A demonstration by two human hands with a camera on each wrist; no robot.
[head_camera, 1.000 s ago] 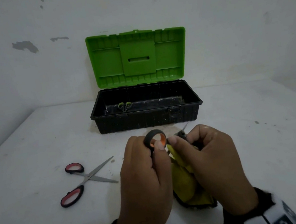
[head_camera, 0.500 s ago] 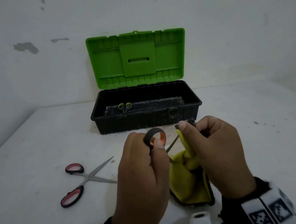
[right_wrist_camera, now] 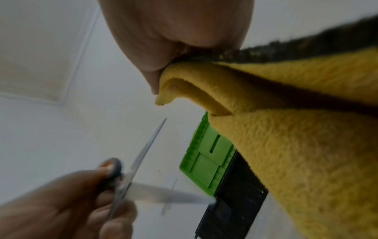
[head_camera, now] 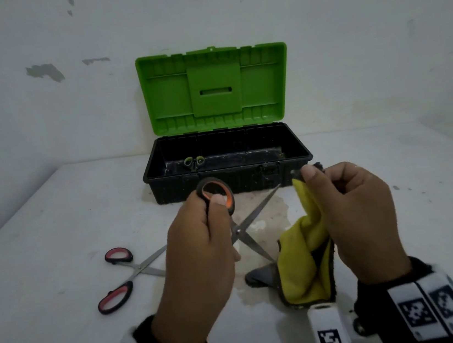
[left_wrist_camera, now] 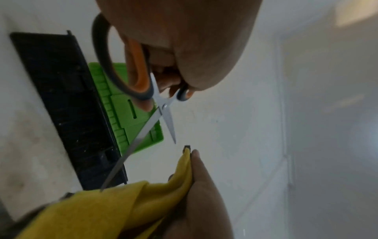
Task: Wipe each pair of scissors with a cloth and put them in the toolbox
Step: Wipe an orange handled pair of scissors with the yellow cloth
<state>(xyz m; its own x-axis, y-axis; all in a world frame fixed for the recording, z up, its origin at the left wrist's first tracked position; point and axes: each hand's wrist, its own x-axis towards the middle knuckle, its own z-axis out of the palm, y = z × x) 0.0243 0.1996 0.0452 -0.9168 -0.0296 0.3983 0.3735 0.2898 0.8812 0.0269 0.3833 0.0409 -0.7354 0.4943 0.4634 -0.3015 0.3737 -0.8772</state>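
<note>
My left hand [head_camera: 199, 238] grips the orange-and-grey handles of a pair of scissors [head_camera: 250, 220], held above the table with the blades spread apart; the same scissors [left_wrist_camera: 159, 110] show close up in the left wrist view. My right hand [head_camera: 350, 201] pinches a yellow cloth [head_camera: 306, 258] with a dark edge, to the right of the blades and off them. The cloth [right_wrist_camera: 286, 137] hangs from my fingers. A red-handled pair of scissors [head_camera: 129, 273] lies open on the table at the left. A green-handled pair [head_camera: 193, 161] lies inside the open toolbox [head_camera: 229, 176].
The toolbox has a black body and an upright green lid [head_camera: 214, 89], and stands at the back of the white table [head_camera: 39, 224] against the wall. A stain [head_camera: 266, 218] marks the table in front of it.
My right hand has pulled the cloth off the blades, up and to the right. The scissor blades now stand open and bare. The left hand keeps its hold on the handles.
</note>
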